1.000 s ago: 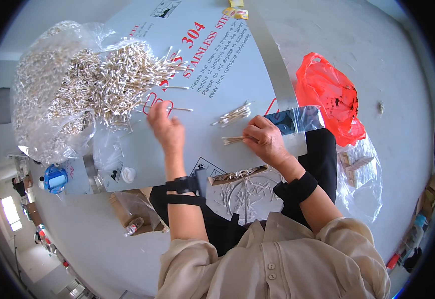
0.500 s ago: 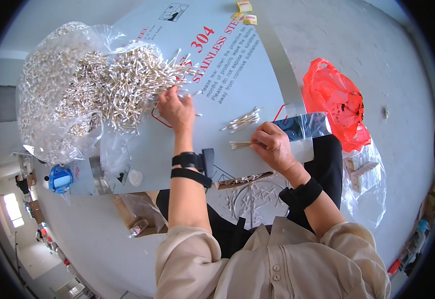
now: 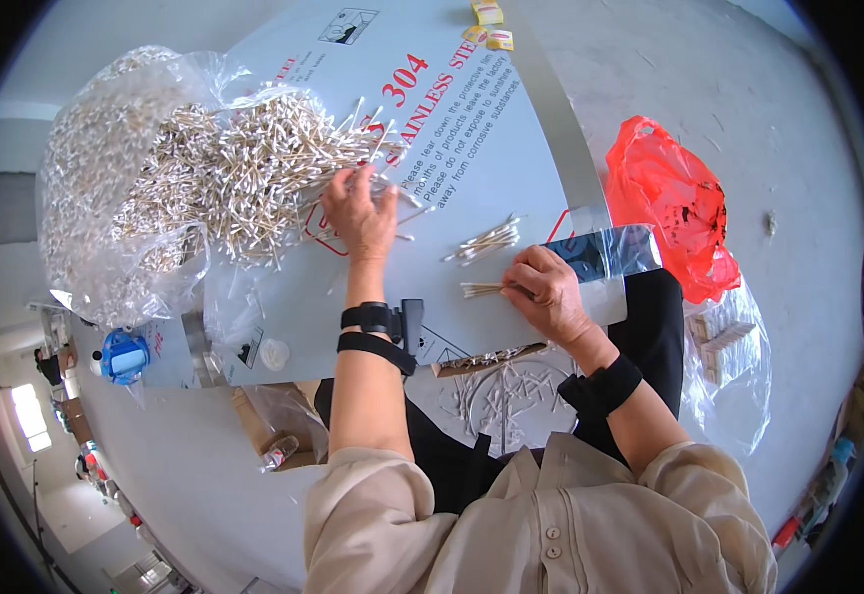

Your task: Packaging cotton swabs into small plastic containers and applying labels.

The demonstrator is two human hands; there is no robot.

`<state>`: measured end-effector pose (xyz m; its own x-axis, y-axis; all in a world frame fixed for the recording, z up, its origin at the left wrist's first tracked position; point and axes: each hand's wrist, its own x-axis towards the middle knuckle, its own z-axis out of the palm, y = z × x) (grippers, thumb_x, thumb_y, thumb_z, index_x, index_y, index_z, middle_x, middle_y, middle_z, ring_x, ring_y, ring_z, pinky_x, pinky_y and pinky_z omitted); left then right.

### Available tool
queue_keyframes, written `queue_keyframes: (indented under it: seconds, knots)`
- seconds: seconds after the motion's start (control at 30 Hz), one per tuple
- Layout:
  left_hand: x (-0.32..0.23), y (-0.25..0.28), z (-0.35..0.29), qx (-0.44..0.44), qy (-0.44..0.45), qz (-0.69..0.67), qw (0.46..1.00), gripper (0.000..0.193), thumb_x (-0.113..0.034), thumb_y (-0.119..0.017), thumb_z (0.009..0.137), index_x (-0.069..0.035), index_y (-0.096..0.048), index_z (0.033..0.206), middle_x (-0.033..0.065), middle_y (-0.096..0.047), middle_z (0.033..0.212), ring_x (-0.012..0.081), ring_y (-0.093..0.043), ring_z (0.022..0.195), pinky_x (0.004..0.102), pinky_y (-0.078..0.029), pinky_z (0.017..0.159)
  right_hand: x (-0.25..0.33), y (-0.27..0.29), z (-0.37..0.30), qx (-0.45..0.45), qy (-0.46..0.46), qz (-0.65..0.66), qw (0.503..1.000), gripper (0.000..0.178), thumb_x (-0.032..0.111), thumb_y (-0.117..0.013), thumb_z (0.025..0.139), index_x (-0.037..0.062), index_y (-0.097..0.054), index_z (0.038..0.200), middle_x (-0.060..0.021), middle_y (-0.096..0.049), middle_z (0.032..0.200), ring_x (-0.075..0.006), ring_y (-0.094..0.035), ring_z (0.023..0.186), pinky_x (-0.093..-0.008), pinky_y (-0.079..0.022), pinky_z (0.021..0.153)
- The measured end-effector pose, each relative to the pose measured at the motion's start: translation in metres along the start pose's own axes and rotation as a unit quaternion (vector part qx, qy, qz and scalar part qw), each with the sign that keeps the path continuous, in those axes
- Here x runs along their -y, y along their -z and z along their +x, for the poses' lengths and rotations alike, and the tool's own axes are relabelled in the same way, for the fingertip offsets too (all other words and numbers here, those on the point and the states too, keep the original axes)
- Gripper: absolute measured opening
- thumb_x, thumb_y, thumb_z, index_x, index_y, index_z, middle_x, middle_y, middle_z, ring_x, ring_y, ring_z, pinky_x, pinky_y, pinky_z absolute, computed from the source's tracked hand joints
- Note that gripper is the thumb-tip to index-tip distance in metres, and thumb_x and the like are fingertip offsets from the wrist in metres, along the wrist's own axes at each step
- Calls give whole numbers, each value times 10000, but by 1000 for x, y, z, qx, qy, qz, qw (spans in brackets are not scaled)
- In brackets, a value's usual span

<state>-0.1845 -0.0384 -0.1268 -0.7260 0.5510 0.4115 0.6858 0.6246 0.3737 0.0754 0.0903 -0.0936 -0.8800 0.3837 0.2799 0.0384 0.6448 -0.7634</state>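
Observation:
A large pile of cotton swabs (image 3: 264,168) spills from a clear plastic bag (image 3: 86,188) onto the film-covered metal sheet (image 3: 432,287). At the pile's right edge is my left hand (image 3: 361,220), its fingers spread and touching loose swabs. Several swabs stick out past its thumb; its fingertips are partly hidden among them. My right hand (image 3: 543,289) is closed in a pinch around a small bunch of cotton swabs (image 3: 480,290), whose tips point left. Just beyond it lies a loose heap of cotton swabs (image 3: 489,240) on the sheet.
A red plastic bag (image 3: 665,198) and a clear bag of small packs (image 3: 729,346) sit to the right. Below the sheet's near edge, swabs lie scattered on a round surface (image 3: 511,396). A blue container (image 3: 123,356) stands at left; yellow packets (image 3: 487,14) lie at the far edge.
My left hand has shifted slightly right and its fingers have spread. Several swabs at the pile's edge have moved right with it. My right hand keeps its bunch almost in place.

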Motion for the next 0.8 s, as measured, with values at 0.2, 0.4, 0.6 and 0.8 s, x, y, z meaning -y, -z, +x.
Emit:
queue_keyframes:
  seconds: [0.2, 0.4, 0.6, 0.8]
  knots:
    - [-51, 12, -24, 35, -11, -62, 997, 442, -102, -665, 734, -115, -565, 1164, 109, -509, 1183, 336, -425, 1148, 482, -334, 974, -2, 0, 1, -2, 14, 0, 1000, 143, 50, -685, 656, 45, -588, 761, -80, -541, 820, -271, -571, 786, -366, -485, 678]
    - [-19, 71, -86, -25, 119, 51, 991, 449, 81, -587, 666, -66, -577, 1090, 119, -548, 1136, 336, -469, 1096, 451, -384, 954, -3, 3, -1, 0, 10, 5, 1000, 135, 58, -683, 663, 45, -597, 765, -75, -534, 811, -268, -566, 780, -363, -480, 683]
    - [4, 67, -97, 3, 146, -26, 989, 215, 27, -664, 676, -75, -600, 854, 89, -568, 905, 308, -515, 930, 432, -418, 834, 0, 0, 1, -5, 16, -4, 1000, 122, 56, -684, 660, 50, -604, 753, -63, -535, 811, -255, -569, 779, -357, -482, 684]
    - [-66, 14, -43, 14, 4, -85, 996, 133, 16, -632, 716, -82, -561, 771, 83, -554, 836, 312, -520, 848, 435, -416, 759, 0, -1, -3, 16, -25, 9, 999, 140, 68, -695, 642, 65, -608, 752, -77, -555, 894, -271, -564, 851, -385, -471, 748]
